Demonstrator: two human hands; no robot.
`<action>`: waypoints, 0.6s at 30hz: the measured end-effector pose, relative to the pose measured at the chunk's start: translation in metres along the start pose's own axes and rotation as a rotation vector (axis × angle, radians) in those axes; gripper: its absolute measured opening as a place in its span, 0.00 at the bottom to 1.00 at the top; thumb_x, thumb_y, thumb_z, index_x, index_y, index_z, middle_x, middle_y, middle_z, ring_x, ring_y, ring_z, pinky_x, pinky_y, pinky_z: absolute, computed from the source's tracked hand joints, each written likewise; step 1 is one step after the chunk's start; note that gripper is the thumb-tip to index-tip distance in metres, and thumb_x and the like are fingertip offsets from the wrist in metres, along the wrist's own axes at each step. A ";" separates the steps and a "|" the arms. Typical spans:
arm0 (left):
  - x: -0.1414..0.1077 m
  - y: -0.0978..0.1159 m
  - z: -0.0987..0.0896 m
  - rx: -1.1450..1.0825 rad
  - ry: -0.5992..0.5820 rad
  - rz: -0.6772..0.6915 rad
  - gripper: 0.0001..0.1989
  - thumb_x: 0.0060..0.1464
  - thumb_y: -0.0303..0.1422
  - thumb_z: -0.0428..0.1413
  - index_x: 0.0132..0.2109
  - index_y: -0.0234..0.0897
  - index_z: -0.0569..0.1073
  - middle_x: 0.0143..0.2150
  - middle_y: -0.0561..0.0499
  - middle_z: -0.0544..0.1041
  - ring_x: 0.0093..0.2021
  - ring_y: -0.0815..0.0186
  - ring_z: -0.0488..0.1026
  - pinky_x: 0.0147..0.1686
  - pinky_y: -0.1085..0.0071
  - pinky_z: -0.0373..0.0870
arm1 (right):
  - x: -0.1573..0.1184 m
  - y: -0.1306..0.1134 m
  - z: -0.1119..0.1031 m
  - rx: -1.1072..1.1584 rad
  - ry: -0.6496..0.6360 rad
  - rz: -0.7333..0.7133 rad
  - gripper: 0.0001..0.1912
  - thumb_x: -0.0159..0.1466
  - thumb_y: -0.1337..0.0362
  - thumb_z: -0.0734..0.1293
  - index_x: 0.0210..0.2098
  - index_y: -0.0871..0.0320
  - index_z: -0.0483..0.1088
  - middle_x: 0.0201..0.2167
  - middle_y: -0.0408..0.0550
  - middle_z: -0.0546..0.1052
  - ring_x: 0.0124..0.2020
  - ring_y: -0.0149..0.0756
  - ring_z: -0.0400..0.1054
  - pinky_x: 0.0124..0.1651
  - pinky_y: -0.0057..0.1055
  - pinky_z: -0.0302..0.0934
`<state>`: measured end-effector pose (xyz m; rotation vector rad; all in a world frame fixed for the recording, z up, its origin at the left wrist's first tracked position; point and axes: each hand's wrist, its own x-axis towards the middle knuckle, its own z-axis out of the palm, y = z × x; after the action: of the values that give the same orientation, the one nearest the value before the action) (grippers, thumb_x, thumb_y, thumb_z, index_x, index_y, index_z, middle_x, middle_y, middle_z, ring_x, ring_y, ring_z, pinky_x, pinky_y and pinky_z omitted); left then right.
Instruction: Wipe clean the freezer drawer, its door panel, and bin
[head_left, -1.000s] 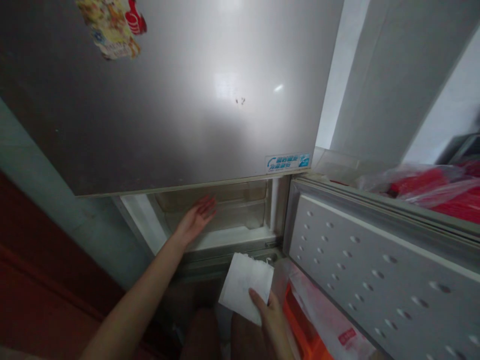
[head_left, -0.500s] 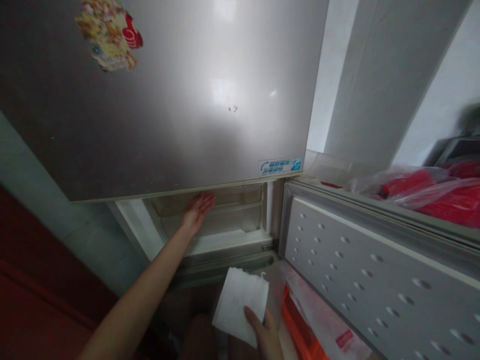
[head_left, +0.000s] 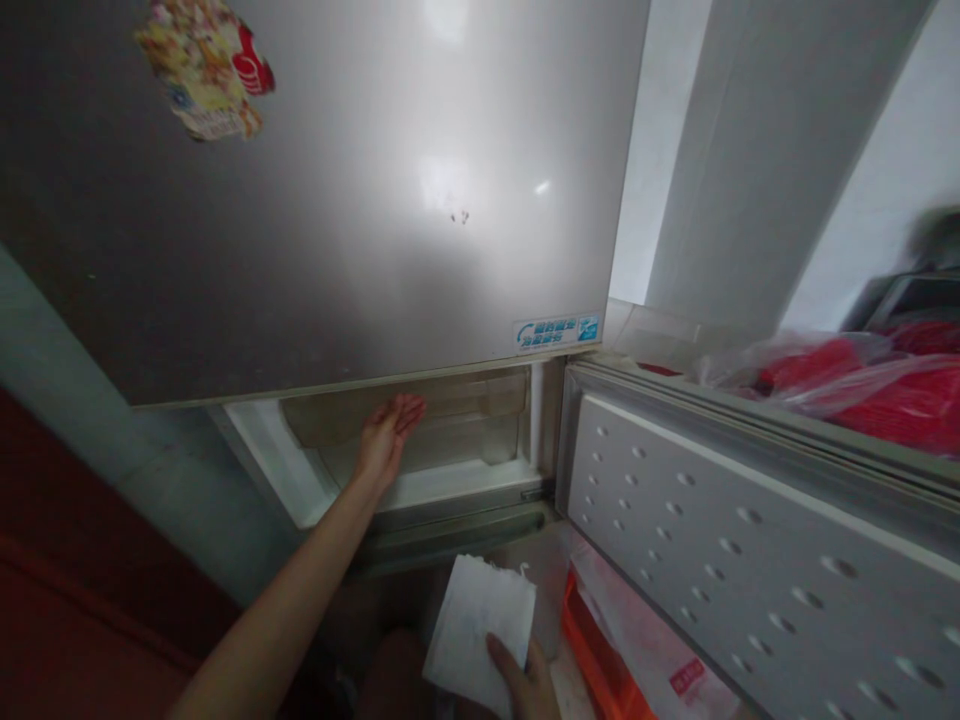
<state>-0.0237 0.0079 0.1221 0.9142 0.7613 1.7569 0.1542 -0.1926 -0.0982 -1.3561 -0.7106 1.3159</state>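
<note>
Some of right hand (head_left: 534, 682) behind white cloth (head_left: 474, 622)

From the person's head, the single camera looks forward and down at the fridge (head_left: 375, 260), close in front of it, taking in its upper door (head_left: 420, 130) and, below, its open compartment (head_left: 457, 482).

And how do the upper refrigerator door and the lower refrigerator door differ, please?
The upper refrigerator door is shut; the lower refrigerator door stands swung open to the right. The upper door looks smooth and shiny, while the lower door shows its dimpled inner side. The upper door bears stickers; none show on the lower door's inner side. Both look greyish.
</note>
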 end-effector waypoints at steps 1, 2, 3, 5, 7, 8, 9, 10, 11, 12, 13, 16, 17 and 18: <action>-0.003 0.001 0.000 0.004 -0.008 0.006 0.14 0.45 0.39 0.68 0.34 0.32 0.80 0.35 0.45 0.83 0.36 0.64 0.81 0.42 0.71 0.75 | -0.001 -0.002 0.001 0.000 0.017 0.004 0.40 0.42 0.34 0.72 0.41 0.61 0.78 0.40 0.56 0.82 0.47 0.56 0.74 0.51 0.44 0.65; -0.006 0.002 0.000 0.008 -0.016 0.012 0.16 0.43 0.40 0.69 0.34 0.32 0.80 0.35 0.45 0.83 0.36 0.64 0.80 0.42 0.71 0.74 | -0.002 -0.004 0.001 0.002 0.029 0.010 0.41 0.41 0.34 0.72 0.41 0.61 0.78 0.40 0.56 0.82 0.47 0.56 0.74 0.51 0.43 0.65; -0.009 0.003 0.000 0.014 -0.021 0.017 0.17 0.42 0.41 0.70 0.34 0.32 0.80 0.34 0.45 0.83 0.36 0.64 0.80 0.42 0.72 0.74 | -0.003 -0.006 0.002 0.008 0.035 0.014 0.40 0.41 0.34 0.73 0.40 0.61 0.78 0.40 0.56 0.82 0.47 0.56 0.74 0.51 0.42 0.65; -0.016 0.006 0.000 0.026 -0.024 0.018 0.19 0.40 0.43 0.70 0.34 0.32 0.80 0.34 0.45 0.83 0.36 0.65 0.80 0.41 0.72 0.74 | -0.006 -0.011 0.003 0.032 0.026 0.017 0.39 0.40 0.35 0.73 0.39 0.61 0.79 0.39 0.56 0.82 0.46 0.56 0.74 0.50 0.42 0.66; -0.023 0.009 0.000 0.036 -0.026 0.012 0.20 0.39 0.44 0.70 0.34 0.33 0.80 0.34 0.46 0.83 0.35 0.65 0.80 0.40 0.72 0.75 | -0.008 -0.014 0.004 0.063 0.026 0.012 0.39 0.39 0.35 0.74 0.38 0.62 0.79 0.38 0.56 0.82 0.46 0.56 0.74 0.50 0.42 0.67; -0.027 0.011 0.001 0.042 -0.029 0.008 0.20 0.39 0.45 0.70 0.33 0.33 0.80 0.33 0.46 0.83 0.35 0.65 0.80 0.40 0.72 0.75 | -0.009 -0.015 0.004 0.076 0.034 0.007 0.39 0.39 0.36 0.74 0.37 0.62 0.79 0.38 0.57 0.82 0.46 0.57 0.74 0.50 0.42 0.67; -0.031 0.013 0.001 0.050 -0.034 0.006 0.20 0.39 0.45 0.70 0.33 0.33 0.79 0.33 0.46 0.83 0.35 0.65 0.80 0.40 0.72 0.75 | -0.009 -0.016 0.004 0.086 0.047 0.004 0.39 0.38 0.36 0.74 0.37 0.62 0.79 0.38 0.57 0.82 0.46 0.58 0.74 0.50 0.43 0.67; -0.034 0.015 0.000 0.057 -0.039 0.008 0.20 0.39 0.46 0.70 0.32 0.33 0.79 0.33 0.47 0.83 0.35 0.65 0.80 0.40 0.72 0.75 | -0.010 -0.016 0.003 0.091 0.063 0.001 0.39 0.37 0.36 0.75 0.37 0.62 0.79 0.37 0.58 0.82 0.46 0.59 0.74 0.50 0.43 0.67; -0.038 0.016 0.000 0.065 -0.043 0.012 0.20 0.39 0.46 0.70 0.32 0.33 0.79 0.32 0.47 0.83 0.34 0.65 0.80 0.40 0.72 0.75 | -0.010 -0.015 0.003 0.093 0.077 -0.004 0.39 0.37 0.37 0.75 0.38 0.62 0.79 0.37 0.59 0.82 0.47 0.60 0.73 0.50 0.44 0.67; -0.041 0.018 0.000 0.072 -0.046 0.018 0.20 0.39 0.45 0.70 0.33 0.34 0.80 0.32 0.47 0.83 0.34 0.65 0.80 0.40 0.71 0.75 | -0.011 -0.015 0.002 0.091 0.090 -0.012 0.39 0.37 0.38 0.76 0.38 0.62 0.79 0.37 0.59 0.81 0.48 0.61 0.73 0.50 0.45 0.67; -0.045 0.019 0.000 0.081 -0.049 0.024 0.20 0.40 0.45 0.70 0.35 0.34 0.80 0.32 0.48 0.83 0.34 0.65 0.80 0.40 0.71 0.75 | -0.011 -0.014 0.002 0.087 0.102 -0.020 0.39 0.36 0.38 0.76 0.39 0.61 0.79 0.38 0.59 0.81 0.48 0.62 0.72 0.50 0.46 0.66; -0.057 0.024 -0.001 0.100 -0.056 0.035 0.21 0.40 0.44 0.70 0.39 0.35 0.81 0.31 0.48 0.84 0.33 0.64 0.81 0.41 0.70 0.75 | -0.012 -0.013 -0.001 0.080 0.114 -0.015 0.41 0.37 0.38 0.76 0.42 0.61 0.78 0.38 0.59 0.81 0.47 0.62 0.72 0.49 0.47 0.66; -0.061 0.025 -0.001 0.101 -0.059 0.032 0.21 0.40 0.44 0.70 0.39 0.35 0.81 0.31 0.48 0.84 0.33 0.64 0.81 0.41 0.70 0.75 | -0.013 -0.013 -0.002 0.079 0.114 -0.002 0.41 0.37 0.38 0.75 0.43 0.61 0.78 0.38 0.59 0.81 0.47 0.62 0.72 0.49 0.46 0.67; -0.065 0.027 -0.001 0.099 -0.062 0.030 0.21 0.40 0.44 0.70 0.39 0.35 0.81 0.31 0.48 0.84 0.33 0.64 0.81 0.41 0.71 0.76 | -0.014 -0.013 -0.003 0.075 0.113 0.011 0.41 0.38 0.37 0.75 0.43 0.61 0.78 0.38 0.59 0.81 0.46 0.61 0.72 0.48 0.46 0.67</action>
<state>-0.0211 -0.0621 0.1283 1.0465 0.8032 1.7210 0.1573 -0.2031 -0.0821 -1.3638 -0.5717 1.2523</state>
